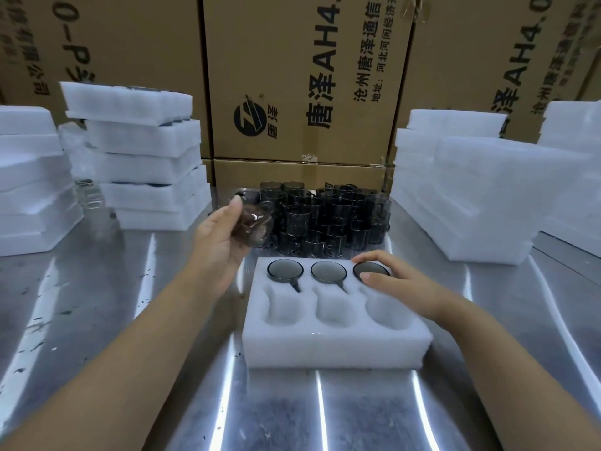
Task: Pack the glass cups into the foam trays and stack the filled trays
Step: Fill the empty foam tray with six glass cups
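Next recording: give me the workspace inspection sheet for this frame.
Surface: metal table, shiny, scuffed.
Job's things: tray, far three pockets hold cups, near three empty; loose cups behind it; stacked trays left, dark glass showing between layers; foam stacks right.
Clutter: dark specks on the table.
Hands: left hand holds a cup in the air; right hand rests on the far-right cup.
Cables: nothing seen.
Surroundings: cardboard boxes behind.

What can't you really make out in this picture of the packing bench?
Head view:
Cup in left hand: motion-blurred, handle indistinct.
Third packed cup: fingers of right hand cover its near side, handle hidden.
Loose cups behind tray: overlapping, uncountable.
Stacked trays, left: contents hidden by foam.
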